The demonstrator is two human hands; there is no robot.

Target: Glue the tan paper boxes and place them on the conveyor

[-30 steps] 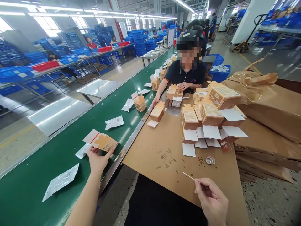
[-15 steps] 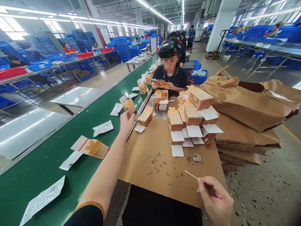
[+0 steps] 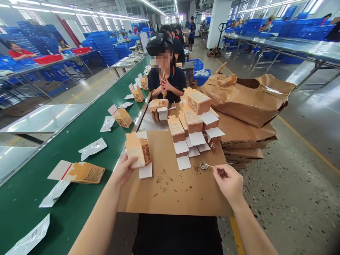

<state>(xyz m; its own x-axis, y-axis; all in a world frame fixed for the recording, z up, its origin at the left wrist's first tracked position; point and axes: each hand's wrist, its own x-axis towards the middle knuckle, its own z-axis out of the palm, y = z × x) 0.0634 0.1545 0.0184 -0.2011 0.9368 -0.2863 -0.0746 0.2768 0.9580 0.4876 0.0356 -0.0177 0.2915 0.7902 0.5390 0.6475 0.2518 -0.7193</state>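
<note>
My left hand (image 3: 124,169) grips a small orange-and-white carton (image 3: 136,152) above the left edge of the cardboard-covered table (image 3: 175,198). The carton's flaps hang open at top and bottom. Between the fingertips of my right hand (image 3: 228,180) is a cotton swab (image 3: 209,165), its tip at a small round clear dish (image 3: 203,165). Whether the tip touches the dish's contents I cannot tell. Dark spots and smears mark the cardboard near the dish. Behind it stands a pile of similar cartons (image 3: 193,122) with white flaps hanging out.
A green conveyor belt (image 3: 87,193) runs along the left, carrying silver pouches (image 3: 92,148) and open cartons (image 3: 89,172). Across the table sits a co-worker (image 3: 170,79) behind a stack of flat cartons (image 3: 160,110). Large brown paper bags (image 3: 244,102) are piled at right.
My left hand has come back from the belt's edge with a carton in it. My right hand has moved forward, bringing the swab to the dish. The co-worker's hands have risen.
</note>
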